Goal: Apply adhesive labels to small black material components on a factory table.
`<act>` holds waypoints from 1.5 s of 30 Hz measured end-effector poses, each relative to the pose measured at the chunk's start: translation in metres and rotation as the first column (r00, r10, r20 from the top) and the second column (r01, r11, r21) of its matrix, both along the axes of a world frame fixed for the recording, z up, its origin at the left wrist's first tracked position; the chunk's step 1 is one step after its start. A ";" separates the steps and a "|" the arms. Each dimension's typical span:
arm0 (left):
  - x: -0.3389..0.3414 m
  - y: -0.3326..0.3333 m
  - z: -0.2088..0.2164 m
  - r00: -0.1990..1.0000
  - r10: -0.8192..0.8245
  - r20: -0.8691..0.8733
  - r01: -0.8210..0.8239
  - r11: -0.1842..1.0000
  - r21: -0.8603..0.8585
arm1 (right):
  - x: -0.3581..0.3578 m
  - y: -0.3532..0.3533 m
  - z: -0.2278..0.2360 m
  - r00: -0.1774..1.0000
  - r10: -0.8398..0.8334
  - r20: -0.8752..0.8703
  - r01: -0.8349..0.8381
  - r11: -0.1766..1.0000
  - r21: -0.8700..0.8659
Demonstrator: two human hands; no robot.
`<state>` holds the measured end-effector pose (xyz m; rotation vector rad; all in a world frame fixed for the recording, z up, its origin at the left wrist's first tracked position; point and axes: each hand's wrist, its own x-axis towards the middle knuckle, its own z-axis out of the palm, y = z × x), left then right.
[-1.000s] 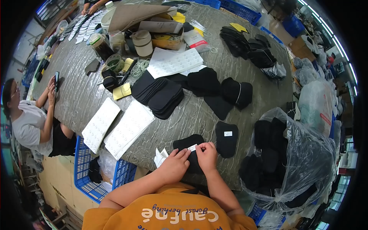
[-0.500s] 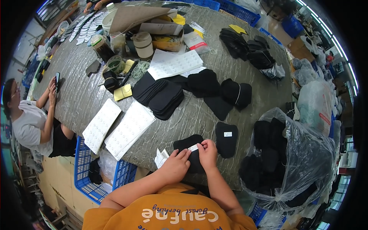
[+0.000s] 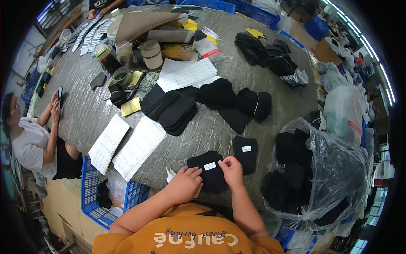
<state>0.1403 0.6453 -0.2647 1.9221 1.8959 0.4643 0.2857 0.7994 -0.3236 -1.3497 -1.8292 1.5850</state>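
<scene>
A black fabric pad (image 3: pixel 218 183) lies on the table in front of me, with a small white label (image 3: pixel 210 166) flat on it. My left hand (image 3: pixel 184 185) rests over the pad's left edge, fingers bent around a folded white label sheet (image 3: pixel 170 175) that shows on both sides of them. At the pad's right edge, close to the label, my right hand (image 3: pixel 231 171) has thumb and forefinger pinched together; what is between them, if anything, is hidden. Just beyond it lies a second black pad (image 3: pixel 245 160) bearing a similar label.
White printed sheets (image 3: pixel 141 146) lie to the left, stacked black pads (image 3: pixel 177 116) farther back. A clear plastic bag (image 3: pixel 334 169) of black pieces stands right. Jars and a canister (image 3: pixel 151 55) crowd the far table. A blue crate (image 3: pixel 95 197) sits below; a person (image 3: pixel 31 142) holds a phone.
My fingers have drawn apart from over the label, which now lies fully exposed on the pad. My left hand has shifted left with the label sheet. The whole view has shifted slightly.
</scene>
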 end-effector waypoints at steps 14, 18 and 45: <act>-0.017 0.008 0.007 0.588 0.654 0.476 -0.648 0.733 -0.206 | 0.001 0.016 0.066 0.959 0.264 -0.099 -0.256 0.963 0.084; -0.017 0.009 -0.001 0.483 0.696 0.531 -0.677 0.682 -0.277 | -0.019 -0.038 0.067 0.895 0.412 -0.173 -0.432 0.897 -0.098; -0.016 -0.024 0.013 0.635 0.593 0.494 -0.623 0.772 -0.125 | -0.014 -0.078 0.053 0.943 -0.018 -0.331 -0.031 0.989 -0.141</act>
